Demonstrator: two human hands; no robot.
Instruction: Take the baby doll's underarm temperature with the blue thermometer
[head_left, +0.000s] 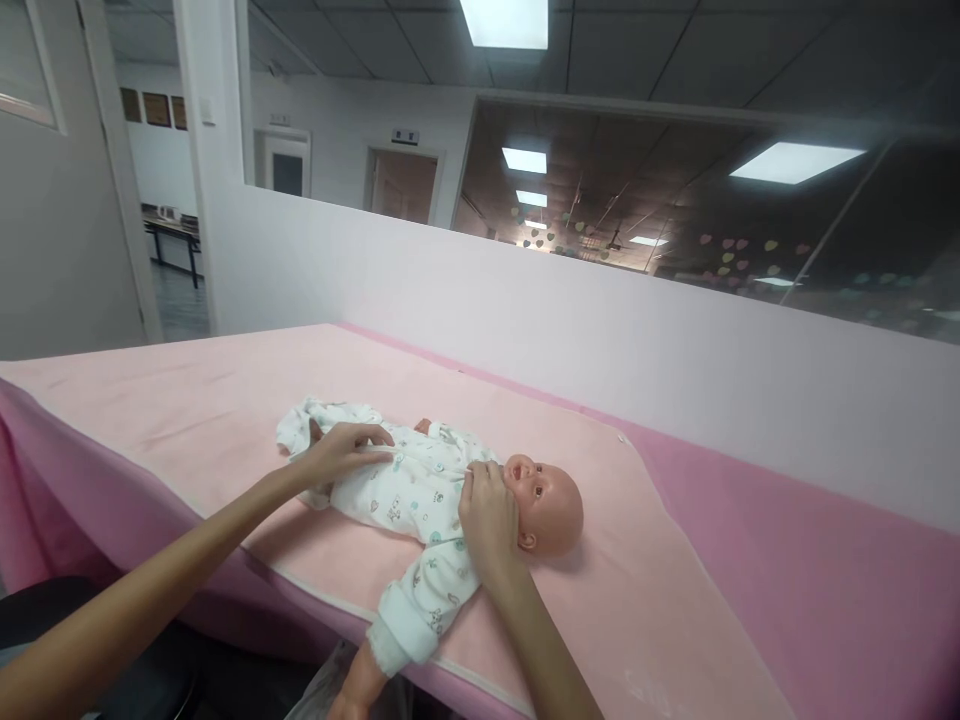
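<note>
A baby doll (551, 508) lies on its back, its head to the right and its legs to the left. It wears a white romper (409, 490) with small printed figures. My left hand (346, 452) is at the romper's front near the hips, thumb and fingers closed on the cloth. At the neckline my right hand (489, 505) curls its fingers around the romper's edge, beside the doll's chin. A front fold of cloth runs between both hands. One doll arm (364, 680) hangs over the near table edge, its sleeve cuff turned back.
Under the doll a pale pink mat (225, 400) covers the table, over a darker pink cloth (825, 560). A white wall (525, 300) with a window above it stands along the far side. At the left is a doorway (172, 300). A dark stool (150, 670) sits below the near edge.
</note>
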